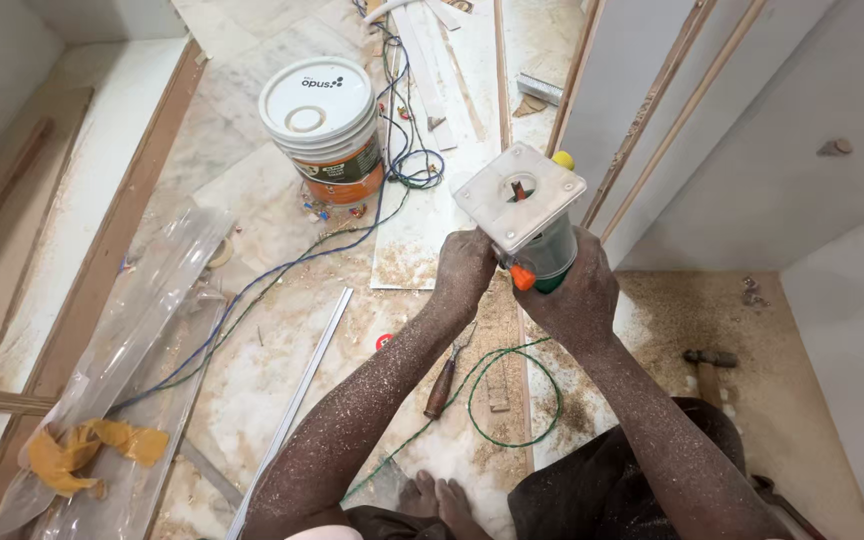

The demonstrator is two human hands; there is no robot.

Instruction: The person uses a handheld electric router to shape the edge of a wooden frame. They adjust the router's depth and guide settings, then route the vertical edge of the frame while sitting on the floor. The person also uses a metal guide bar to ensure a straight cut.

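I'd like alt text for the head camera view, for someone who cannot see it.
Two sawdust-covered hands, left hand and right hand, hold up a small trim router, its clear square base facing the camera. Below lie a sawdust-strewn floor, a white paint bucket, blue wire, a green cord and a chisel.

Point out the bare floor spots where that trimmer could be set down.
Bare floor lies between the white bucket and the plastic sheeting, and on the sawdust patch between the right hand and the hammer. It is crowded below the trimmer: chisel, green wire.
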